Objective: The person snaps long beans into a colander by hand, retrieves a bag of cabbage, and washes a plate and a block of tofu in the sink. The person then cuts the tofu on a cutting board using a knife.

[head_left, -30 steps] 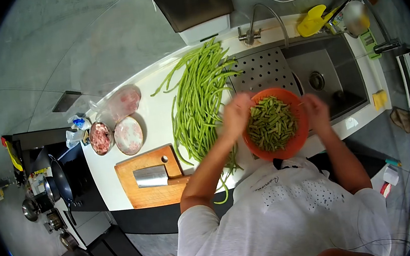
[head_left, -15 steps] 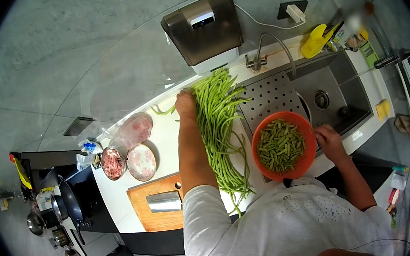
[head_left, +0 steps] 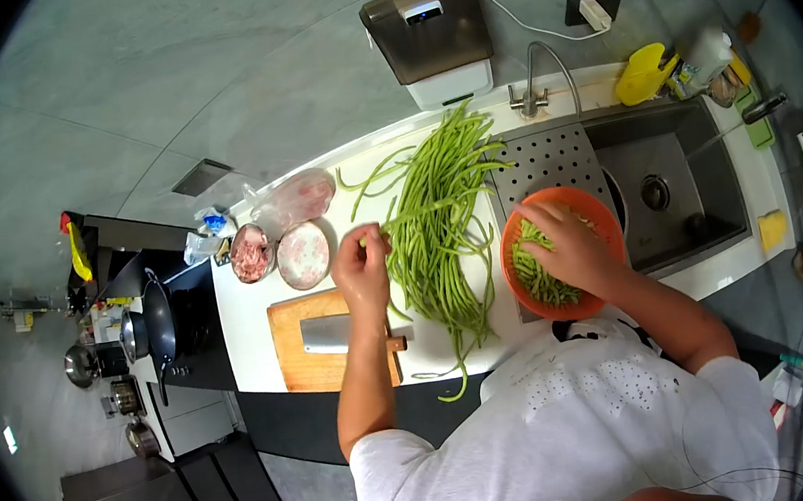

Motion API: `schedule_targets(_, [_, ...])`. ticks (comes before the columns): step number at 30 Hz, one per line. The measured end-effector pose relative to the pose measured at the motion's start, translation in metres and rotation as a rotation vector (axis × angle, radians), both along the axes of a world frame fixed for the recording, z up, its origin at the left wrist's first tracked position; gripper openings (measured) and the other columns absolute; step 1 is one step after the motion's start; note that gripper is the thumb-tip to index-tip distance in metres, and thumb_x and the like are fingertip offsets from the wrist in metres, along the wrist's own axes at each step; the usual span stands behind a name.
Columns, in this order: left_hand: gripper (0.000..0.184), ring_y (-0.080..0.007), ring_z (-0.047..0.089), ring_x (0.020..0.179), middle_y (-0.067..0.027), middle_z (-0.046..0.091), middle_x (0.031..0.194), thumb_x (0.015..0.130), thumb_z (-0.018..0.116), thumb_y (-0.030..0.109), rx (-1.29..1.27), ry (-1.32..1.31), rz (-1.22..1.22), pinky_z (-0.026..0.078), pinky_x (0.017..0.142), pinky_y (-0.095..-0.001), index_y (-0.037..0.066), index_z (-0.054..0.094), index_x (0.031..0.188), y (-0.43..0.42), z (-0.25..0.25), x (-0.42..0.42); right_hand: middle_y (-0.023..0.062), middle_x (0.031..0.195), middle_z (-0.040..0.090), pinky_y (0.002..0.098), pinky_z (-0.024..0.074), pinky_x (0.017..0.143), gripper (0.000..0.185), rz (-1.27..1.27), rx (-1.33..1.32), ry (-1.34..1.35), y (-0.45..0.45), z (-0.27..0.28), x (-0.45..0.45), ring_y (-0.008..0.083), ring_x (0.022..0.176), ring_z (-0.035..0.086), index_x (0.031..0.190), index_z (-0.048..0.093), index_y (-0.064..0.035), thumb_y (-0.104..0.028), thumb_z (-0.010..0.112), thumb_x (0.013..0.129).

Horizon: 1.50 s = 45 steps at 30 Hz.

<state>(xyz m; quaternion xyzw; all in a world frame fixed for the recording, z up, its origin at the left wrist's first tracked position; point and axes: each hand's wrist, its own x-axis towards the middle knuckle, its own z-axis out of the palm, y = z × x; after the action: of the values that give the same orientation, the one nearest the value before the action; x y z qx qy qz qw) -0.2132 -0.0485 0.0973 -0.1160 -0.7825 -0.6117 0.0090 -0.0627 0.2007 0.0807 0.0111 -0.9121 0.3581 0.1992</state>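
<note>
My left hand (head_left: 361, 266) is closed around one end of a long green bean (head_left: 427, 211), held above the counter left of the pile. The bean stretches rightward across a large heap of long green beans (head_left: 452, 265). Over the orange bowl (head_left: 610, 219) is my right hand (head_left: 565, 245), with thumb and fingers apart. Short cut bean pieces (head_left: 544, 280) lie inside the bowl, partly hidden by that hand. Below my left hand, a cleaver (head_left: 327, 334) rests on a wooden cutting board (head_left: 294, 364).
A steel sink (head_left: 689, 191) and perforated drain plate (head_left: 549, 162) lie right, below a faucet (head_left: 530, 100). At left are a bowl of meat (head_left: 251, 254), a patterned plate (head_left: 303, 256) and a plastic bag (head_left: 303, 199). A wok (head_left: 159, 320) sits on the stove.
My left hand has come back from the far end of the pile toward me, now holding a bean. My right hand has left the bowl's rim and moved over its contents. The view has shifted.
</note>
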Motion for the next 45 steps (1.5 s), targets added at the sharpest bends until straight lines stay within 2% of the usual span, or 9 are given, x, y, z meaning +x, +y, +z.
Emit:
schedule_targets(6, [0.015,-0.0117,0.058,0.065,-0.0054,0.06,0.077,0.093,0.054,0.016,0.338,-0.32,0.134,0.053,0.061,-0.026,0.001,0.06,0.094,-0.02,-0.012,0.071,0.0159,0.1,0.06,0.039,0.0487,0.072,0.044,0.087,-0.238,-0.118,-0.021,-0.034,-0.02,0.0283,0.082,0.061,0.124,0.046,-0.0021,-0.012,0.062,0.084])
schedule_targets(9, [0.015,-0.0109,0.057,0.064,-0.0048,0.06,0.076,0.093,0.054,0.018,0.31,-0.414,0.196,0.052,0.063,-0.0251,0.004,0.061,0.093,-0.037,-0.033,0.086,0.0075,0.081,0.058,0.0264,0.0435,0.058,0.038,0.252,-1.126,-0.859,-0.013,-0.025,-0.007,0.0156,0.066,0.055,0.127,0.043,-0.0002,-0.018,0.05,0.094])
schedule_targets(15, [0.037,-0.0238,0.058,0.106,-0.0131,0.063,0.11,0.088,0.057,0.036,-0.93,-0.071,-0.409,0.034,0.099,-0.0476,0.007,0.063,0.111,-0.037,-0.016,0.116,-0.0055,0.062,0.032,0.021,0.0211,0.042,0.026,0.415,-1.481,-1.207,0.005,-0.011,0.016,0.0056,0.048,0.024,0.105,0.052,-0.0023,-0.025,0.044,0.096])
schedule_targets(20, [0.048,-0.0159,0.058,0.093,-0.0097,0.062,0.109,0.095,0.05,0.025,0.018,-0.668,-0.484,0.047,0.081,-0.0322,0.009,0.037,0.138,0.022,-0.025,0.15,-0.0062,0.061,0.033,0.0187,0.0202,0.042,0.023,0.473,-1.598,-1.29,-0.001,-0.025,0.029,0.0042,0.048,0.023,0.103,0.054,-0.0057,-0.025,0.045,0.096])
schedule_targets(22, [0.043,-0.0073,0.054,0.057,-0.0062,0.063,0.096,0.097,0.045,0.021,0.014,-0.757,-0.511,0.042,0.05,-0.0201,0.006,0.039,0.137,0.045,-0.035,0.164,0.0,0.062,0.047,0.0237,0.0326,0.043,0.024,0.461,-1.323,-1.11,-0.003,-0.029,0.036,0.0101,0.047,0.041,0.101,0.056,-0.0039,-0.025,0.046,0.095])
schedule_targets(29, [0.031,-0.0057,0.047,0.043,-0.0032,0.062,0.076,0.099,0.04,0.019,0.052,-0.725,-0.363,0.037,0.04,-0.0183,0.006,0.052,0.125,0.068,-0.051,0.177,0.0162,0.075,0.061,0.0373,0.0516,0.064,0.019,0.177,0.286,-0.234,-0.014,-0.031,0.071,0.0306,0.074,0.064,0.088,0.055,0.0027,-0.015,0.055,0.082])
schedule_targets(37, [0.029,-0.0066,0.045,0.041,-0.0025,0.06,0.07,0.099,0.039,0.023,-0.172,-0.465,-0.52,0.036,0.039,-0.0186,0.007,0.052,0.12,0.085,-0.056,0.184,0.0112,0.07,0.06,0.0356,0.0503,0.057,0.018,0.152,0.462,-0.302,-0.014,-0.037,0.088,0.0244,0.067,0.063,0.078,0.057,-0.0016,-0.02,0.057,0.078])
schedule_targets(40, [0.027,-0.0069,0.043,0.041,-0.0017,0.056,0.064,0.1,0.039,0.025,-0.24,-0.346,-0.577,0.035,0.038,-0.0194,0.008,0.049,0.117,0.095,-0.058,0.187,-0.001,0.054,0.037,0.0266,0.0255,0.037,0.024,-0.046,-1.598,-0.752,-0.001,-0.052,0.088,0.0108,0.043,0.035,0.062,0.042,-0.0114,-0.018,0.038,0.085])
schedule_targets(45, [0.022,-0.0078,0.041,0.04,-0.0019,0.052,0.061,0.1,0.039,0.027,0.046,-0.77,-0.632,0.036,0.038,-0.0216,0.007,0.048,0.099,0.117,-0.048,0.192,0.003,0.051,0.041,0.0281,0.0271,0.038,0.023,0.03,-1.851,-0.711,0.016,-0.059,0.108,0.0142,0.042,0.039,0.063,0.041,-0.0101,-0.019,0.042,0.084])
